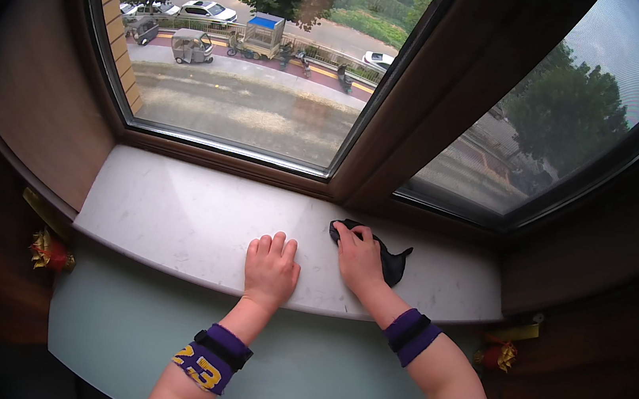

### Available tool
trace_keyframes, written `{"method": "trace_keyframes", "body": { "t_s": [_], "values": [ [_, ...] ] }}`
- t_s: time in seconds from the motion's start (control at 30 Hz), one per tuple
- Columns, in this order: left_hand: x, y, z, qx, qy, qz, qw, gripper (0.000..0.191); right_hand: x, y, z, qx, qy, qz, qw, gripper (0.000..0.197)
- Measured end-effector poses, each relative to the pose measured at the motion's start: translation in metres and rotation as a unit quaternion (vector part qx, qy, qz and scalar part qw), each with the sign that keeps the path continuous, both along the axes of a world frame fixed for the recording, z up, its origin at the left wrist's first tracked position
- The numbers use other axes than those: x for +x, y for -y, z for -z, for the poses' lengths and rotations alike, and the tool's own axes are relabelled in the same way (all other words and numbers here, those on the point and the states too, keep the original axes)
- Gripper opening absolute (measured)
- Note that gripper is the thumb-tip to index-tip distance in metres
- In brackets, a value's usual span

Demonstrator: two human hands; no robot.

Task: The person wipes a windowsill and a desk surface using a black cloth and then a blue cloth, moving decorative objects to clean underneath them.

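My right hand (359, 258) lies on a dark, crumpled cloth (392, 266) on the white stone windowsill (175, 206). Its fingers press on the cloth's left part, while the rest spreads out to the right under and beside the hand. To the left, my left hand (272, 268) rests palm down on the sill near its front edge, fingertips towards the window, with no object seen in it. A purple band with a black strap is on each forearm. What lies under both palms is hidden.
Behind the sill stand a brown window frame (377, 147) and glass panes, with a street outside. A pale green tabletop (298, 370) lies below the sill's front edge. Red and gold ornaments hang at the left (51, 251) and right (499, 356). Brown side walls bound the sill.
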State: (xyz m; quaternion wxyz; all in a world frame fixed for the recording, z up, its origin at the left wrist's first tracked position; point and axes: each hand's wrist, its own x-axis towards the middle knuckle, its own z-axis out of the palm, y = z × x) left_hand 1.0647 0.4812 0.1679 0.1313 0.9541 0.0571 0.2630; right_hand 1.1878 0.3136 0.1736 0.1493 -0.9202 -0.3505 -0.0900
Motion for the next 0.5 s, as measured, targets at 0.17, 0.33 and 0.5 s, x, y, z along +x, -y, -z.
{"method": "trace_keyframes", "body": {
  "t_s": [0.17,0.33,0.5],
  "values": [
    [-0.002,0.001,0.006,-0.009,0.008,0.007,1.0,0.03,-0.003,-0.001,0.005,0.003,-0.004,0.007,1.0,0.043],
    [0.0,0.004,-0.002,0.01,-0.02,0.004,1.0,0.03,-0.011,0.003,-0.003,-0.001,-0.009,-0.007,1.0,0.042],
    [-0.001,0.003,0.005,-0.002,0.002,0.01,1.0,0.03,-0.007,-0.012,0.005,0.004,0.0,0.005,1.0,0.039]
  ]
}}
